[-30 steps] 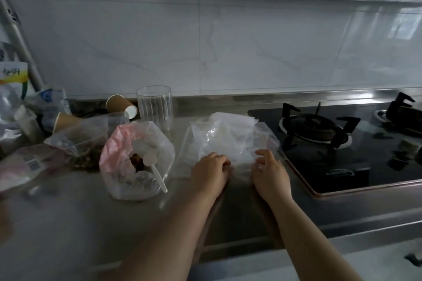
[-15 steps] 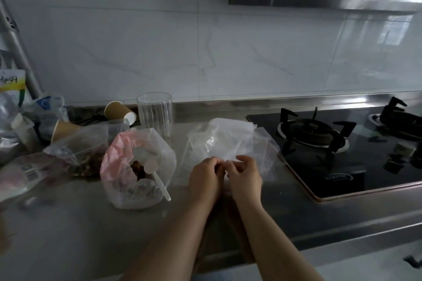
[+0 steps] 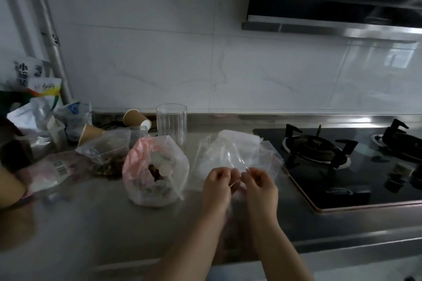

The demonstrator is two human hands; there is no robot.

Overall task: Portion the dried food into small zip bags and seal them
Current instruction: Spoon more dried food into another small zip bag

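A small clear plastic zip bag (image 3: 236, 181) is held just above the grey steel counter (image 3: 91, 223), in front of a pile of clear zip bags (image 3: 235, 153); its top edge is pinched between the left hand (image 3: 215, 186) and the right hand (image 3: 260, 186), fingers curled close together. Its lower part is hidden behind the hands, and its outline is blurred. Brown dried food is seen in an open pink-and-clear plastic bag (image 3: 155, 166) holding a white scoop (image 3: 167, 172).

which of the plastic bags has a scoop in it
The pink-and-clear bag left of the hands, standing open; the white scoop pokes from its mouth. The other bags show none.
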